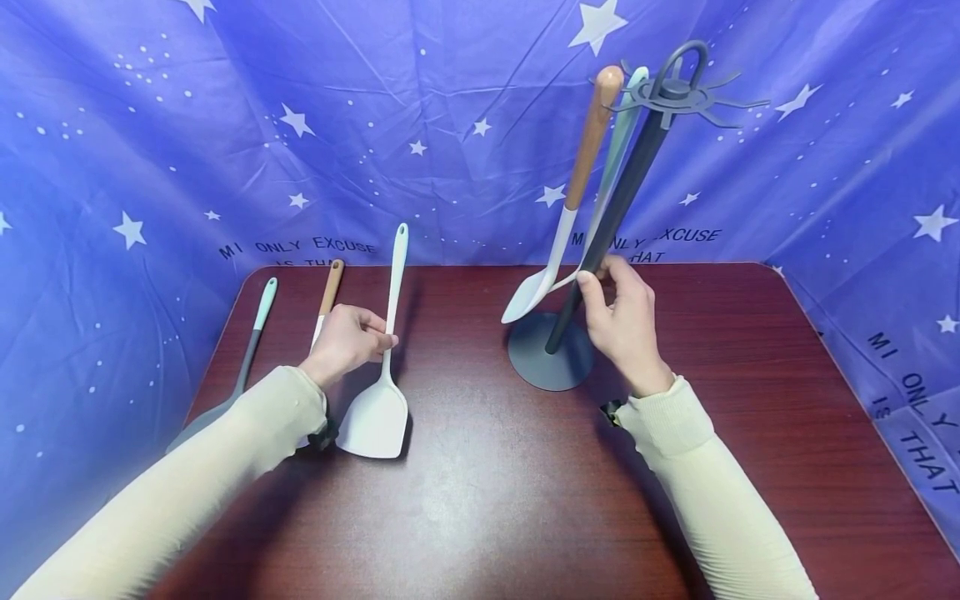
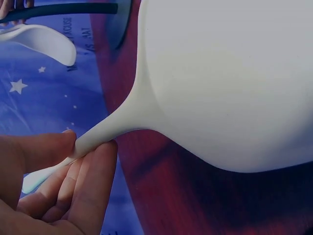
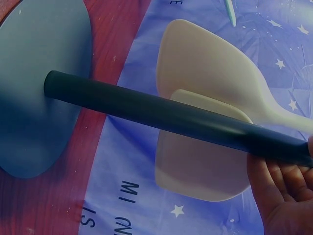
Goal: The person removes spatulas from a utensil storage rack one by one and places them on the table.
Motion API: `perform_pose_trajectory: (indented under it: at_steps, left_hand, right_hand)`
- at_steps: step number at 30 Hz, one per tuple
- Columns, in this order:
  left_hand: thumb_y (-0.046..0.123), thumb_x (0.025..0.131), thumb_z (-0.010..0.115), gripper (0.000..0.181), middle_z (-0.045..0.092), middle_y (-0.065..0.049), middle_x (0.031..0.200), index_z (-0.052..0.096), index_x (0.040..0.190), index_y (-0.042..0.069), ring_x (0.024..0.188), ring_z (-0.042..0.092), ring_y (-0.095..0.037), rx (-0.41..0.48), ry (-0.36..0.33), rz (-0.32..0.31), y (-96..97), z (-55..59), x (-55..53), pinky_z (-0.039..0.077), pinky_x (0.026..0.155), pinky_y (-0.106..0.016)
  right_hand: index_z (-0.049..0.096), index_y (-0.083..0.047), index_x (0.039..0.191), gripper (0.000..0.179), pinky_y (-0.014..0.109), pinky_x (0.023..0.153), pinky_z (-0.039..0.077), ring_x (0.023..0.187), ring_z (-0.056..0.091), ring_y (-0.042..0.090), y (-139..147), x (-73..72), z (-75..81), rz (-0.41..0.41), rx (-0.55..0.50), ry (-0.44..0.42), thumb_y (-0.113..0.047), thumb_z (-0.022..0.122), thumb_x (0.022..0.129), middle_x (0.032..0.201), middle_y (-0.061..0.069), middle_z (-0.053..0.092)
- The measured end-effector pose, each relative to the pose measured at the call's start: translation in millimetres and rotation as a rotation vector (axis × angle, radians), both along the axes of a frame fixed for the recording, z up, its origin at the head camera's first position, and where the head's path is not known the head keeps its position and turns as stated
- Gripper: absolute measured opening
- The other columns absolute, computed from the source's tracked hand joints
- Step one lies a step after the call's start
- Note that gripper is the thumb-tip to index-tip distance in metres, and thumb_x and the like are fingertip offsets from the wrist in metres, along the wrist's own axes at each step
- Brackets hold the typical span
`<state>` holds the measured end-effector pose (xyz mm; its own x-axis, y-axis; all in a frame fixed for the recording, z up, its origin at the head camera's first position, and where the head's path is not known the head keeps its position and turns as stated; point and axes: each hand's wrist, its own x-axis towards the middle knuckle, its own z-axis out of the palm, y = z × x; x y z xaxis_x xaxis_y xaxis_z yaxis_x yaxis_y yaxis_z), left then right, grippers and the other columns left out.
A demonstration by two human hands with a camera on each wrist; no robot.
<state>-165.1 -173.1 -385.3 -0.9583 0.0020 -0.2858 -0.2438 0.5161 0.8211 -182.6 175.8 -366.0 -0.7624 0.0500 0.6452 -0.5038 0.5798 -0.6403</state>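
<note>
Two cream sleeves point(image 1: 720, 492) reach over one reddish-brown table point(image 1: 465, 492). The left hand point(image 1: 348, 343) pinches one white spatula point(image 1: 375, 421) by its handle, over the table's left half; whether its blade touches the wood is hard to tell. Beside it are two more utensils, partly behind the left arm: one mint-handled grey utensil point(image 1: 251, 358), one brown-handled utensil point(image 1: 331, 292). Farther right, the right hand point(image 1: 622, 321) grips one dark stand point(image 1: 618, 196) by its pole. Two utensils hang there, one brown-handled spatula point(image 1: 559, 246) and one mint-handled spatula point(image 1: 622, 142). Behind is a starry blue cloth point(image 1: 450, 67).

"MI ONLY EXCUSE" point(image 1: 297, 246) on curtain point(image 1: 450, 196)
</note>
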Motion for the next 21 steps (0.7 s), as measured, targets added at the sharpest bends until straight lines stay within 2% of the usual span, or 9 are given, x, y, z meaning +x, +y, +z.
perform_pose_trajectory:
  at_steps: [11, 21]
  left_hand:
    - [0.0, 0.081, 0.072, 0.017, 0.07, -0.017, 0.084, 0.067, 0.094, -0.009, 0.072, 0.071, -0.023, -0.022, -0.041, 0.047, -7.0, -9.0, -4.7, 0.058, 0.068, -0.035]
    - [0.0, 0.082, 0.071, 0.015, 0.07, -0.016, 0.082, 0.068, 0.093, -0.008, 0.069, 0.071, -0.023, -0.083, -0.061, 0.043, -14.6, -16.6, -8.2, 0.058, 0.068, -0.036]
  right_hand:
    - [0.061, 0.002, 0.09, 0.015, 0.014, 0.059, 0.041, 0.069, 0.057, 0.01, 1, -1.0, -1.1, 0.009, -0.004, 0.009, -0.013, 0.064, 0.09, 0.077, 0.009, 0.06]
    - [0.062, 0.002, 0.091, 0.015, 0.014, 0.059, 0.041, 0.069, 0.056, 0.007, 0, -1.1, -1.1, 0.009, -0.01, 0.009, -0.013, 0.064, 0.09, 0.077, 0.009, 0.061]
